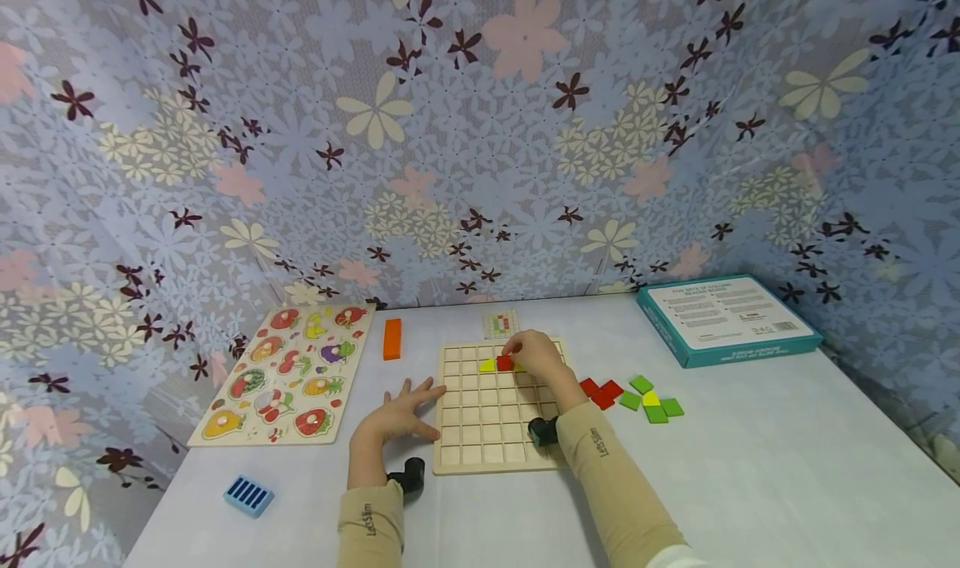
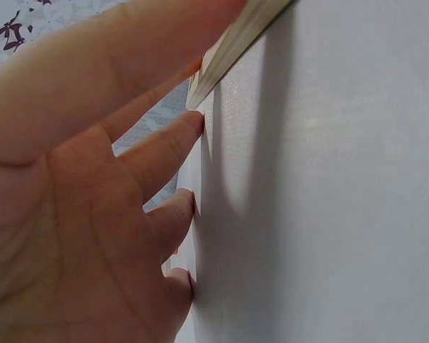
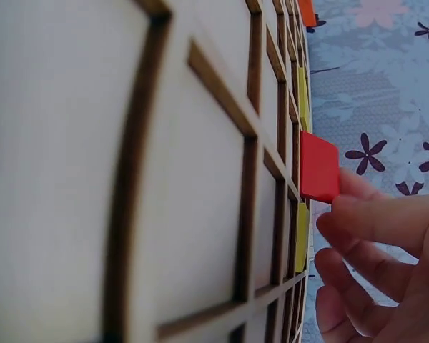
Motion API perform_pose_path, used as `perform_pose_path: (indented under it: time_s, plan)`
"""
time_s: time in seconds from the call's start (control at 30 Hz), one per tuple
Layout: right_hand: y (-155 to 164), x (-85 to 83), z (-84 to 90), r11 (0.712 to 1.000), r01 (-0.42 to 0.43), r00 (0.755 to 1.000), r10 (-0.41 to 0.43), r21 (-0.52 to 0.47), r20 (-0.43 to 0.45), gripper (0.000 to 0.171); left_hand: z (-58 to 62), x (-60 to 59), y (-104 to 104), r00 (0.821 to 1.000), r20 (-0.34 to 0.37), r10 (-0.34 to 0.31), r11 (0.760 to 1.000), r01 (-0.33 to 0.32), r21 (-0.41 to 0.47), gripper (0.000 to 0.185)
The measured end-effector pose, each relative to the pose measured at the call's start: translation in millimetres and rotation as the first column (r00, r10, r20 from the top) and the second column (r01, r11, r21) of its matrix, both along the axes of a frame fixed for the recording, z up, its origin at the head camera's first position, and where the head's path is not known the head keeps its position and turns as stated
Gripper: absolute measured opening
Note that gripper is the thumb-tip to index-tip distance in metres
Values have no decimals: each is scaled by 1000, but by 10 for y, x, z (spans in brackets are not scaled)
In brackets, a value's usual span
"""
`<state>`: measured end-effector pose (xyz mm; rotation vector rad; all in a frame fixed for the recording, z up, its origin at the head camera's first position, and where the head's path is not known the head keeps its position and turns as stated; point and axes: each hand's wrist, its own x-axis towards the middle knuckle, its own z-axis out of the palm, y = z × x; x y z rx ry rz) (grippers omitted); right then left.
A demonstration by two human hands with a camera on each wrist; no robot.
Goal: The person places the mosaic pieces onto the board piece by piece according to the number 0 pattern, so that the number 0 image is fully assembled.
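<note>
- Left hand (image 1: 401, 414): flat on the table (image 1: 750, 485), fingers spread, fingertips against the grid board (image 1: 491, 435).
- Grid board: two yellow tiles (image 1: 487, 366) in cells.
- Right hand (image 1: 534, 356): fingers pinch one red tile (image 3: 319, 168) at a cell.
- Loose tiles (image 1: 633, 397): two red, four green, one yellow.

A flat red square tile (image 3: 319, 167) stands tilted on edge over a cell in the grid board's (image 1: 480, 435) second row. A yellow tile (image 1: 487, 366) lies in the cell just beside it.
</note>
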<state>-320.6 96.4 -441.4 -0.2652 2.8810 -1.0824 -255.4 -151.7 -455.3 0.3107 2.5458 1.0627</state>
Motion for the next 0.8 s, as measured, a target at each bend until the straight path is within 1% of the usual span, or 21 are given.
perform_pose_path:
  time_s: [0.1,0.2,0.37,0.67,0.8]
  plan:
    - [-2,-2,5,1000,-1,1000,0,21,29,26,-1,-1,-4,1000,2,1,1000,-1,1,79]
    - [-5,-4,9,999,-3,998,0,45,59,31,-7,-4,-6,1000,1,-2,1000,2,-3,79]
    - [-4,-4,8,998,-13,997,8,61,82,32,-18,-13,-7,1000,-9,-11,1000,11,-11,78]
    - [17,-2,1,997,-41,998,38,64,46,31,-22,-13,-13,1000,-12,-15,1000,15,-9,78]
    - [29,14,6,998,-34,999,32,54,34,32,-31,-15,-19,1000,-6,-13,1000,13,-11,77]
